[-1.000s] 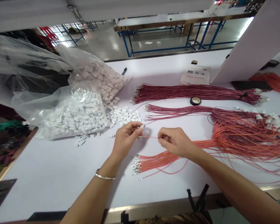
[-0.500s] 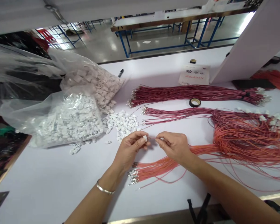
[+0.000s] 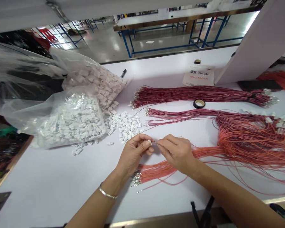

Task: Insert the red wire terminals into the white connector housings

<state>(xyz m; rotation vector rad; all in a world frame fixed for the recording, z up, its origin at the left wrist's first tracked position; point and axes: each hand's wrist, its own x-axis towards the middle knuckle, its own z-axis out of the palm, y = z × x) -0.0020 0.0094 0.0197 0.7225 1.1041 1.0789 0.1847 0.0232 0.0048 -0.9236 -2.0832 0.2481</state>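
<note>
Between the thumb and fingers of my left hand [image 3: 136, 150] is a small white connector housing [image 3: 149, 142]. My right hand [image 3: 176, 150] pinches a thin wire whose tip is at the right side of the housing; whether it sits inside I cannot tell. Below my hands lies a bundle of orange-red wires [image 3: 156, 171] with metal terminals at its left end. Dark red wires [image 3: 178, 115] with terminals lie just beyond my hands. A loose pile of white connector housings [image 3: 128, 125] is up and to the left.
Clear bags of white housings [image 3: 73, 120] and larger pinkish-white pieces [image 3: 97, 80] stand at the left. A tied dark red wire bundle [image 3: 192, 96], a black tape roll [image 3: 199, 104] and a booklet [image 3: 199, 75] lie farther back. Tangled wires [image 3: 247, 139] spread over the right side.
Both hands stay close together, and the right hand's fingers have turned slightly and come nearer the housing. The housing has shifted a little right and down.
</note>
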